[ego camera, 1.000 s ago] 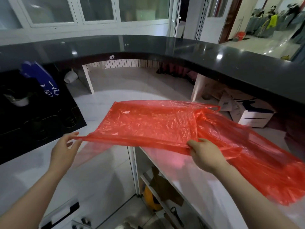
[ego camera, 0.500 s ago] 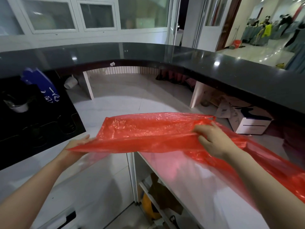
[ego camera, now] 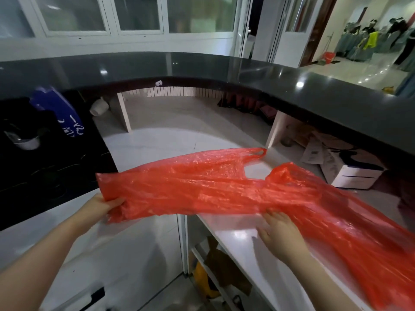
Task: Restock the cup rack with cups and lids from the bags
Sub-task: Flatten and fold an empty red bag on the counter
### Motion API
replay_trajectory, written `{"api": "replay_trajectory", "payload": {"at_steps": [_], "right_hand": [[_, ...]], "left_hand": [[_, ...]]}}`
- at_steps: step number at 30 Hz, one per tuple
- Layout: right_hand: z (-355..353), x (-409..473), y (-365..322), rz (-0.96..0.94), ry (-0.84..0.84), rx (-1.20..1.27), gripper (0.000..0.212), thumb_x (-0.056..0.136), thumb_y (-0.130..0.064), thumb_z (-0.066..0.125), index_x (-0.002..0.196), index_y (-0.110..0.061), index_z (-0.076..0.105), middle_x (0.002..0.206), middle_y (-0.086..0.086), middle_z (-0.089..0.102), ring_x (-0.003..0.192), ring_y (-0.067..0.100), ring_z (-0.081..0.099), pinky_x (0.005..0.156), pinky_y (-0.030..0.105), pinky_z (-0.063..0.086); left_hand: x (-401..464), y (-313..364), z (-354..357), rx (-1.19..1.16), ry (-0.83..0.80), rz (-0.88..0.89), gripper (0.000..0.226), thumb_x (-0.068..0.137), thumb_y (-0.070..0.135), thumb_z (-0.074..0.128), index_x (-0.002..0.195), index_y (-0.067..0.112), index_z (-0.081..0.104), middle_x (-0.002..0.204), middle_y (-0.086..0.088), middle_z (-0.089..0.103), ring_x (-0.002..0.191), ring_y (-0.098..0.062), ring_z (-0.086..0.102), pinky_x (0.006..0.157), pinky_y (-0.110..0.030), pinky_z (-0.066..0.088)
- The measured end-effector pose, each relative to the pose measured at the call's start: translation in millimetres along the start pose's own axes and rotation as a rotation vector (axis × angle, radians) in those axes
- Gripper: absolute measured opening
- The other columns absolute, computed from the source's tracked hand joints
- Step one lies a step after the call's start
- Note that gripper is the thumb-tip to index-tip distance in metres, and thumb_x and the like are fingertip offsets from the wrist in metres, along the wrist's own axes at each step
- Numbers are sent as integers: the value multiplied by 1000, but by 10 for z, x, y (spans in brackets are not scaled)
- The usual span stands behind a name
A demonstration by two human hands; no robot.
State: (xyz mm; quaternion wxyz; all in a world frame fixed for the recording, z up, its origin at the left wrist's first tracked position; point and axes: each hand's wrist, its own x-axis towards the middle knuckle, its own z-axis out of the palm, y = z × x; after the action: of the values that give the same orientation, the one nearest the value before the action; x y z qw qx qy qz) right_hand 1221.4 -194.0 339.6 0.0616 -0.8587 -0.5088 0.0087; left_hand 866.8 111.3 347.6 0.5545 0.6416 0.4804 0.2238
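Note:
An empty red plastic bag stretches flat across the middle of the view above the white counter. My left hand pinches its left corner between thumb and fingers. My right hand is at the bag's lower edge, fingers curled under the film; the fingertips are hidden by plastic. The bag's handle loops point away from me, and its right part drapes over the counter toward the lower right. On the left stands the black cup rack, with a blue sleeve on it.
A dark curved upper counter arcs across the back. A white box and papers sit under it at right. A white cup lies under the ledge. Open shelves with clutter are below the counter edge.
My right hand has moved from the top of the bag down to its near edge. My left hand has closed on the left corner. The bag has been pulled flatter and lower.

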Motion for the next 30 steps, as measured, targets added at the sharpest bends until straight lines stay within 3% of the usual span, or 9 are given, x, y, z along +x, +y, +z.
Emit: {"api": "replay_trajectory", "payload": {"at_steps": [2,6,9,12,16,19,23,27,30], "right_hand": [[102,85,-35,106,10,119,37,93,-38,51,124,-22,64,133,2,57,127,25,43,105,34,31],[189,213,-146,206,55,351,31,90,-44,57,100,-20,75,104,1,63,109,27,52,84,34,37],[210,422,-268,212,-39,417,45,82,-43,68,119,-19,63,118,4,57,117,32,47,95,41,40],[116,680,-432,245,11,914,32,77,-26,79,104,-18,64,110,11,63,109,32,58,90,48,50],[-1,963,-501,232,111,1252,34,73,-13,80,104,-13,65,90,-5,72,82,7,69,67,17,52],[-5,1056,-477,264,169,1305,15,75,-16,78,88,-18,71,85,-9,75,80,4,70,64,11,50],[77,1064,-435,379,218,1111,28,74,-26,81,96,-24,64,82,-16,71,76,2,68,64,11,49],[177,1028,-354,552,255,864,64,71,-35,82,123,-16,50,107,-1,60,89,17,57,79,32,44],[198,976,-296,628,287,757,62,75,-35,79,124,-13,49,117,12,62,100,32,61,79,35,42]], "left_hand": [[63,-67,-66,-35,-16,-58,28,76,36,67,92,14,71,95,-13,74,84,-23,70,78,-35,50],[164,-135,-150,-72,57,-134,26,94,30,55,95,10,71,97,-16,73,90,-30,69,84,-39,51],[185,-95,-136,-36,65,-125,26,97,29,52,103,9,66,93,-10,74,89,-28,69,80,-37,51],[176,-60,-131,10,45,-98,23,97,28,51,100,12,67,93,-10,74,90,-28,69,83,-37,51],[110,-43,-133,-26,41,-89,22,97,31,49,96,20,67,86,0,76,86,-21,71,74,-28,51],[106,-62,-116,-15,121,-102,31,96,39,49,87,17,68,78,-1,74,85,-23,69,70,-26,47],[61,-76,-135,-13,15,-120,49,82,66,47,90,26,75,87,11,74,83,-5,68,81,-23,44],[74,-121,-45,154,88,-20,14,86,32,67,78,23,73,77,5,74,79,-16,70,69,-24,47],[104,-113,58,124,205,-24,4,87,18,67,84,19,69,76,-1,73,75,-21,69,71,-33,52]]}}
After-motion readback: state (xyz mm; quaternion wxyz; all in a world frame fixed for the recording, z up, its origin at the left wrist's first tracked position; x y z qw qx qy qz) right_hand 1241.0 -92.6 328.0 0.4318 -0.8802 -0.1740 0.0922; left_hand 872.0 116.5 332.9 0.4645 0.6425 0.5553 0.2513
